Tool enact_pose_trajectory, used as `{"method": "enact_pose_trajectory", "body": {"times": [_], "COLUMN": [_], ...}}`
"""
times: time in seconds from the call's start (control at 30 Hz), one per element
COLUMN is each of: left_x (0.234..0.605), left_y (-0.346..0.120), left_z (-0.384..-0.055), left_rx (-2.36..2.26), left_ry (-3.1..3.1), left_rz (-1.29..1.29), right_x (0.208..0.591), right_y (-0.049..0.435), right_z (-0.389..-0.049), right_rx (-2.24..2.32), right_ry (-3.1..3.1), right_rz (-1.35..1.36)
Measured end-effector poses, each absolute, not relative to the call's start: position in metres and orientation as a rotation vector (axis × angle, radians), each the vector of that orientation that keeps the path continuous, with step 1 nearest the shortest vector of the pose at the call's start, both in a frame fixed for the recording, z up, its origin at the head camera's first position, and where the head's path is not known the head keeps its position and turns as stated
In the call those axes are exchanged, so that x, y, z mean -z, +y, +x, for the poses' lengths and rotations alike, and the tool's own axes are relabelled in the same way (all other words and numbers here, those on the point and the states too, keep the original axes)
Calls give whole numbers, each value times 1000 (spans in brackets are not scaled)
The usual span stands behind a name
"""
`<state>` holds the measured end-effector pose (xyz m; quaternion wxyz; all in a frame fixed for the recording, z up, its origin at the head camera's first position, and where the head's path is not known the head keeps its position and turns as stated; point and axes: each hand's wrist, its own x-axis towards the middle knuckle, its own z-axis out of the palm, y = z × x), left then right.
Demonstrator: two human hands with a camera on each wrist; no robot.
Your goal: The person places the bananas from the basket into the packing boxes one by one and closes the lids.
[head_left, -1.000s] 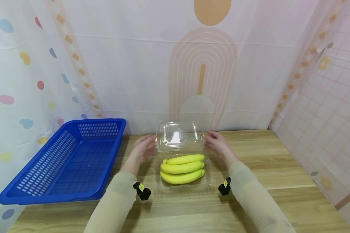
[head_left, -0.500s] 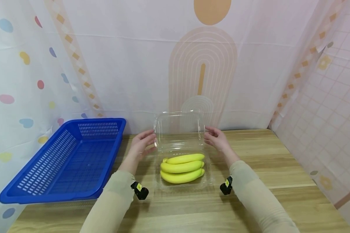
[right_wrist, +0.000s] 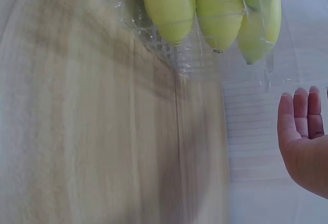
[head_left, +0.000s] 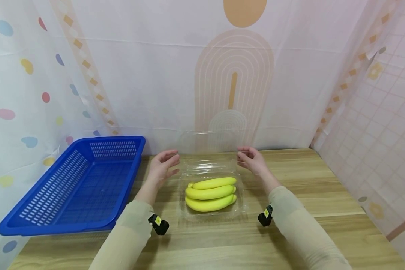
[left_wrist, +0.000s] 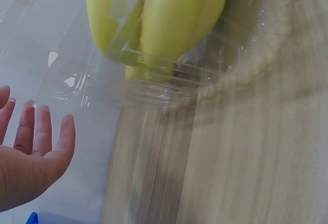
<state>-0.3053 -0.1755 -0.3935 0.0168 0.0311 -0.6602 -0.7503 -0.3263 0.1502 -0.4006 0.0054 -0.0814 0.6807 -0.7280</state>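
Observation:
A clear plastic clamshell box stands on the table with its see-through lid raised at the far side. Inside lies a bunch of yellow bananas, stems to the left. At the lid's left edge is my left hand, fingers apart and gently bent, gripping nothing. My right hand mirrors it on the right, fingertips right by the lid's edge. In the left wrist view the fingers are spread beside the clear plastic. The right wrist view has the fingers extended, tips close to the plastic.
To the left sits a large blue plastic basket with slotted walls. The wooden table ends at a patterned white curtain behind the box. Black wrist cameras hang inside both sleeves.
The lid swung up, then its top edge dropped slightly and grew fainter. Both hands rose a little with it and have drawn slightly outward. The bananas and basket stayed in place.

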Motion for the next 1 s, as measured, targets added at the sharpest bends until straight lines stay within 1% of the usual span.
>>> {"method": "enact_pose_trajectory", "body": {"times": [0.23,1.0], "left_x": [399,418], "left_y": [-174,-178], "left_z": [-301,-286], "left_rx": [2247,1999], "left_ry": [-1998,-2000], "left_rz": [45,-330], "right_x": [403,412], "right_y": [151,167], "right_z": [-324,-311], "right_rx": [2319,2149], "right_ry": [2090,2209], "right_rz": [-300,-619]}}
